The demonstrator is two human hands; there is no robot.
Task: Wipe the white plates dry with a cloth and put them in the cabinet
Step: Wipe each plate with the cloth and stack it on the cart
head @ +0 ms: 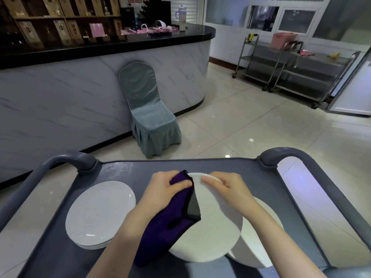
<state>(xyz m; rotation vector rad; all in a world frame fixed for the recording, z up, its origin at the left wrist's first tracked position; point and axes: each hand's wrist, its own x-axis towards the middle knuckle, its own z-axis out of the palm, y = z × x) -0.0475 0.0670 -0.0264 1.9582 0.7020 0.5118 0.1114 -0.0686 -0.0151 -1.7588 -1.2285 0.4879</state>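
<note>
I hold a white plate (212, 227) tilted above a grey cart tray (128, 169). My right hand (226, 187) grips the plate's far rim with curled fingers. My left hand (164, 189) grips a purple cloth (170, 221) with a grey underside and presses it against the plate's left edge. The cloth hangs down over the plate's left side. A stack of white plates (100, 213) sits on the tray to the left. Another white plate stack (259, 243) lies on the tray to the right, partly hidden under the held plate and my right forearm.
The cart has raised grey handles at the far left (66, 159) and far right (285, 155). Beyond it are a covered grey-blue chair (148, 115), a marble-fronted counter (80, 91), and steel trolleys (291, 71) at the right. A white door panel (353, 91) stands at the far right.
</note>
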